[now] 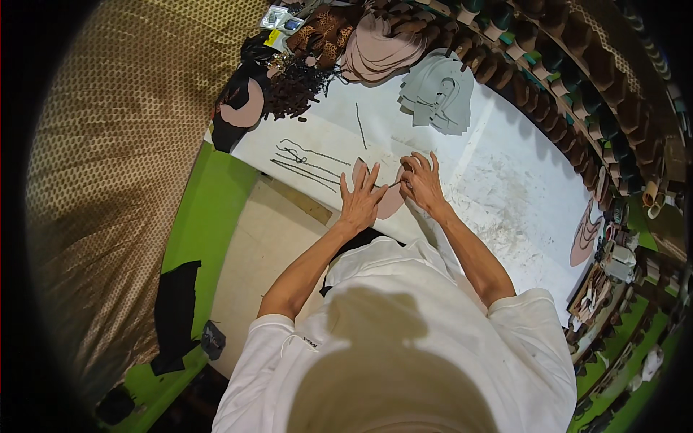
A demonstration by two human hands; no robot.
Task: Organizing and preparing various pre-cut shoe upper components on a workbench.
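A pink, curved shoe-upper piece (391, 205) lies at the near edge of the white table. My left hand (361, 202) rests on it with fingers spread, pressing it down. Thumb and forefinger of my right hand (424, 185) are pinched at the piece's right side on a thin dark cord (390, 185), which runs across the pink surface toward my left fingers. Left of my hands, several dark braided cords (307, 164) are laid out on the tabletop, one of them looped. Another short cord (360, 125) lies farther back.
Stacked grey cut pieces (437, 94) and pink pieces (379, 50) sit at the back. Small dark brown bits (292, 94) are heaped at the back left. Racks of brown shoes (534, 94) curve along the right. A patterned brown curtain (123, 180) hangs left.
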